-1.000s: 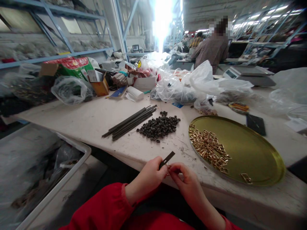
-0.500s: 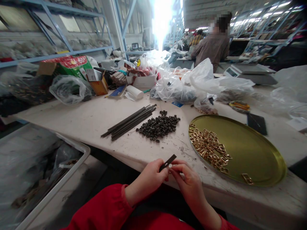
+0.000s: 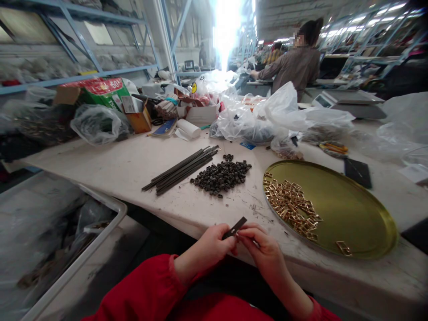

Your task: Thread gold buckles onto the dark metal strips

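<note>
Near the table's front edge, my left hand [image 3: 212, 245] is closed on a dark strip [image 3: 238, 224], whose end sticks out up and to the right. The fingers of my right hand [image 3: 262, 247] are pinched together against the strip and my left fingertips; what they hold is too small to make out. Beyond my hands lies a pile of small dark loops [image 3: 222, 177], with long dark strips [image 3: 182, 171] to its left. On the right, a gold oval tray [image 3: 347, 200] holds a heap of gold rectangular rings [image 3: 290, 205].
Clear plastic bags [image 3: 247, 120] and boxes [image 3: 200, 114] line the table's far side. A white bin [image 3: 122, 214] stands at the lower left. A scale [image 3: 347, 99] sits at the back right. A person [image 3: 296, 64] stands beyond the table.
My two hands remain together around the strip, with only a slight shift of the fingers. The person in the background has turned and now stretches an arm out to the left.
</note>
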Motion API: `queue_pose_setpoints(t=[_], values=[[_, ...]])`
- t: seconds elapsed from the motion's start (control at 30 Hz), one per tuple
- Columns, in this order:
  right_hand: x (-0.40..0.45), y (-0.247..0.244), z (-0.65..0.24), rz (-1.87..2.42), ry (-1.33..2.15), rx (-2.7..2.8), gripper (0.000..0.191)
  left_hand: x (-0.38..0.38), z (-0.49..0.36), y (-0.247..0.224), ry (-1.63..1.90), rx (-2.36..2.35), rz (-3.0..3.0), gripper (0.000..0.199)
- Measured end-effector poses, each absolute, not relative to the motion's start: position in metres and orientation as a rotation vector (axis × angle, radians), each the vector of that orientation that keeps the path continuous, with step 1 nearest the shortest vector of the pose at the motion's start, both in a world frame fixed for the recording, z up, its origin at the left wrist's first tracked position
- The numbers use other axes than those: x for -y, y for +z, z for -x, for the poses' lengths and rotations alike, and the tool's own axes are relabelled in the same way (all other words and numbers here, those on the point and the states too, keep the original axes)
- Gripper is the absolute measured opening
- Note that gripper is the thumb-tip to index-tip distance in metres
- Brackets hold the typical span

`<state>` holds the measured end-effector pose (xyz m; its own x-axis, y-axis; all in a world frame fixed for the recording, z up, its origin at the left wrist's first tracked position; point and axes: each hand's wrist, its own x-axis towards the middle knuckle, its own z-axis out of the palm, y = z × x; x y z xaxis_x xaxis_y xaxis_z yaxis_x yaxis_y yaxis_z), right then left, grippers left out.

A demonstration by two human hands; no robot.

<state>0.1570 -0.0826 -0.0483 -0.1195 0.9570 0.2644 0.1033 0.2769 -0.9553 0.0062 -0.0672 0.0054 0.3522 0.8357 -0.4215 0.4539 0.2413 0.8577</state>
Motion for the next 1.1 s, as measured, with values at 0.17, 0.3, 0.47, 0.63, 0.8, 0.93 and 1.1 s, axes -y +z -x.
queue_pose_setpoints(t=[0.17, 0.3, 0.47, 0.63, 0.8, 0.93, 1.1], values=[[0.081, -0.043, -0.156, 1.092, 1.279, 1.033, 0.017, 0.065, -0.001, 0.010, 0.380, -1.290, -1.451, 0.026], [0.081, -0.043, -0.157, 1.065, 1.450, 0.716, 0.023, 0.066, 0.005, 0.018, 0.301, -1.311, -1.607, 0.028], [0.085, -0.044, -0.149, 0.921, 1.672, 0.511, 0.022, 0.070, 0.002, 0.022, 0.241, -1.283, -1.711, 0.029], [0.086, -0.041, -0.142, 0.908, 1.719, 0.418, 0.024, 0.066, -0.003, 0.020, 0.265, -1.309, -1.716, 0.022], [0.084, -0.042, -0.141, 0.952, 1.683, 0.413, 0.023, 0.064, -0.002, 0.023, 0.267, -1.301, -1.590, 0.013], [0.089, -0.046, -0.133, 0.925, 1.709, 0.551, 0.020, 0.065, -0.002, 0.023, 0.333, -1.230, -1.574, 0.014], [0.096, -0.046, -0.126, 0.888, 1.735, 0.565, 0.020, 0.068, 0.000, 0.018, 0.351, -1.219, -1.537, 0.016]])
